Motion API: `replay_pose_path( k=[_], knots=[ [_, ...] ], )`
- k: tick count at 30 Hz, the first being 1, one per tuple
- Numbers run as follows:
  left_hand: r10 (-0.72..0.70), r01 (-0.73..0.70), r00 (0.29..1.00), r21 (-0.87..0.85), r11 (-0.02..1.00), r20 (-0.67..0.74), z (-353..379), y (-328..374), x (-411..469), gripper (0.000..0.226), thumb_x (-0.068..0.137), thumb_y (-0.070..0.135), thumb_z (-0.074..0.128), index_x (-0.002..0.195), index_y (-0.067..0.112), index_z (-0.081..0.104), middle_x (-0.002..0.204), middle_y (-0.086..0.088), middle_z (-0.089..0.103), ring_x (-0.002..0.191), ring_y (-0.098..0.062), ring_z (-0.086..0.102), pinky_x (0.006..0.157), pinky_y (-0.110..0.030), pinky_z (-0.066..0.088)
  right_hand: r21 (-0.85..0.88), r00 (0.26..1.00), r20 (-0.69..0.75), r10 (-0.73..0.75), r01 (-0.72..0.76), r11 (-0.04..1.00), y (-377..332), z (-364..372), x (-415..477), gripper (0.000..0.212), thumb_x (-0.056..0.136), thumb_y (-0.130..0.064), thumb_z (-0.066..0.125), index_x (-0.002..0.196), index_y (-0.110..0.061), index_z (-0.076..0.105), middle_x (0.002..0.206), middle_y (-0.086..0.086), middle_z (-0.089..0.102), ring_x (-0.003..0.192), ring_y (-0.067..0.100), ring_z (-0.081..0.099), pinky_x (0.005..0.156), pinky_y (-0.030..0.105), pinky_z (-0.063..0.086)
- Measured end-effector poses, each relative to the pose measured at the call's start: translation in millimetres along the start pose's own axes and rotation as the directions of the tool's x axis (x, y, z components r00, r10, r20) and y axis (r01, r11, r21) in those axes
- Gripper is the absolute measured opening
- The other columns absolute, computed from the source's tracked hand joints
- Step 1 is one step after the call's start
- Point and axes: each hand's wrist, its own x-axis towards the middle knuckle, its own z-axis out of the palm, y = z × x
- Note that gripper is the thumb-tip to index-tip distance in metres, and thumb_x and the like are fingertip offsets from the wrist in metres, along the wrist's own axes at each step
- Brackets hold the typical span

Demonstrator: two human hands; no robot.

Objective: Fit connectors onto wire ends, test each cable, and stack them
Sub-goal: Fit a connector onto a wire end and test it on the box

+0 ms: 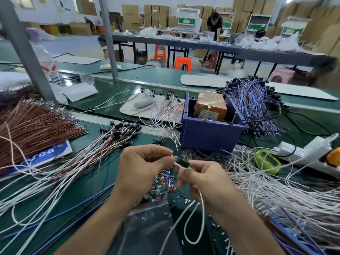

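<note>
Two hands are busy just in front of the bin (207, 137), so it's the fitting step that's in hand here, with testing and stacking not yet reached for this one. A black connector (184, 163) is pinched between thumb and forefinger of the right hand (206, 183), and the wire (201, 214) is let hang from under that hand in a loop, nearer the camera than the bin. The left hand (143, 168) is curled in tight, fingertips closed on the connector's other end or on some tiny part being fed into it, too small to be told for sure tbh. Neither hand is opened at all, both are closed down to a fine pinch.

Next, the wire end probably needs to be lined up straight and pushed home, so a steady hold and a small push along the wire would be called for. After that the cable would be tested, though where can't be told.

Small parts (165, 181) are scattered in front of the bin, under the hands. Fitted cables (117, 133) are laid left of the bin, and bare wires (276, 192) are heaped to its front right
</note>
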Motion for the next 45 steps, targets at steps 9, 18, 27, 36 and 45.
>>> replay_pose_path(
  k=[9, 18, 27, 36, 45],
  knots=[
    [-0.068, 0.067, 0.997, -0.038, 0.997, -0.045, -6, 1, 4, 0.024, 0.072, 0.008, 0.09, 0.082, 0.029, 0.083, 0.077, -0.002, 0.079, 0.069, -0.01, 0.074, 0.065, -0.015, 0.056, 0.652, 0.961, -0.273, -0.043, 0.218, 0.726, -20, -31, -2, 0.017, 0.085, -0.022, 0.064, 0.082, -0.007, 0.071, 0.056, 0.003, 0.048, 0.039, 0.008, 0.029, 0.04, 0.019, 0.025],
    [-0.141, 0.025, 0.799, 0.202, 0.979, 0.584, 21, 0, -17, 0.06, 0.072, 0.032, 0.08, 0.113, 0.071, 0.061, 0.099, 0.018, 0.079, 0.092, -0.003, 0.074, 0.081, -0.019, 0.057, 0.855, 0.949, -0.313, -0.037, 0.298, 0.425, -20, -40, 3, 0.014, 0.097, -0.02, 0.056, 0.086, -0.013, 0.062, 0.056, -0.003, 0.042, 0.039, 0.009, 0.024, 0.04, 0.02, 0.028],
    [-0.237, 0.351, 0.906, -0.308, 0.884, 0.352, 9, -1, -4, 0.019, 0.068, 0.011, 0.082, 0.087, 0.015, 0.085, 0.084, -0.013, 0.079, 0.074, -0.014, 0.075, 0.068, -0.018, 0.057, 0.69, 0.931, -0.359, 0.06, 0.221, 0.689, -14, -40, 4, 0.02, 0.101, -0.015, 0.055, 0.087, -0.008, 0.069, 0.058, 0.003, 0.051, 0.037, 0.009, 0.026, 0.039, 0.019, 0.032],
    [-0.408, 0.506, 0.853, -0.324, 0.799, 0.326, 15, -3, 3, 0.017, 0.064, 0.028, 0.079, 0.08, 0.023, 0.081, 0.095, -0.013, 0.078, 0.05, -0.012, 0.062, 0.04, -0.016, 0.037, 0.638, 0.944, -0.326, 0.051, 0.18, 0.749, -8, -20, 6, 0.018, 0.099, -0.01, 0.058, 0.088, -0.002, 0.071, 0.06, 0.011, 0.057, 0.035, 0.011, 0.029, 0.037, 0.02, 0.028],
    [-0.44, 0.477, 0.868, -0.14, 0.868, 0.229, 31, 0, 0, 0.013, 0.086, -0.002, 0.075, 0.088, 0.008, 0.082, 0.088, -0.013, 0.08, 0.057, -0.01, 0.07, 0.049, -0.022, 0.053, 0.699, 0.959, -0.282, 0.03, 0.184, 0.691, -7, -11, 5, 0.021, 0.103, -0.014, 0.051, 0.094, -0.001, 0.064, 0.058, 0.01, 0.053, 0.037, 0.01, 0.027, 0.037, 0.02, 0.029]
  ],
)
